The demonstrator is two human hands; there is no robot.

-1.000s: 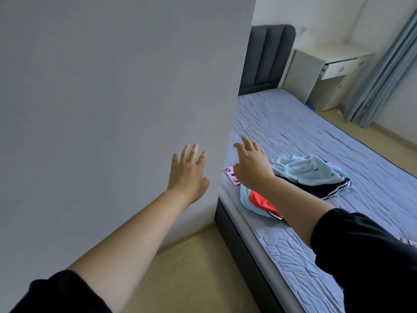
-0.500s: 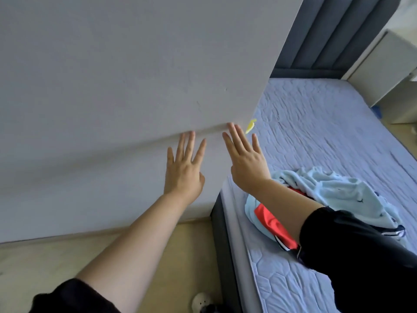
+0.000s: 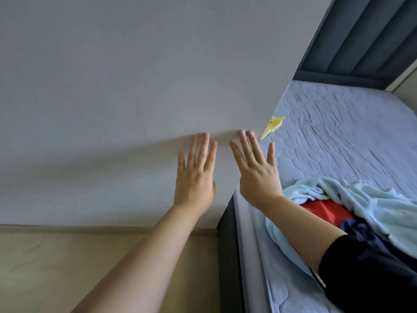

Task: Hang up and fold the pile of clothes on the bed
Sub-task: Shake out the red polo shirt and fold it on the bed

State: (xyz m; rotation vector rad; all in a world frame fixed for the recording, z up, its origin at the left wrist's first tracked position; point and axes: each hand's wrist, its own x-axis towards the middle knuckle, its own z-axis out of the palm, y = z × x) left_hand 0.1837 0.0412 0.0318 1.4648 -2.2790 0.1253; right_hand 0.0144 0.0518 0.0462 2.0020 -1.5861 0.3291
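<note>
Wall [image 3: 112, 86]: smooth, matt, painted-looking finish.
Mattress cover [image 3: 338, 143]: quilted cloth, stitched in hexagons, matt.
Headboard [image 3: 365, 37]: padded upholstery in ribbed channels, dull.
Blue garment [image 3: 372, 199]: soft, fleecy cloth.
Red garment [image 3: 325, 211]: smoother, flatter cloth.
Floor [image 3: 67, 267]: wood-look, matt, faint grain.
Sleeve [image 3: 372, 279]: black matt cloth.

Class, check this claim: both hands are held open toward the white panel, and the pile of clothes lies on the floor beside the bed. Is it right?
No. The head view shows the pile of clothes lying on the bed, not the floor. The left hand and right hand are indeed open toward the white panel.
</note>
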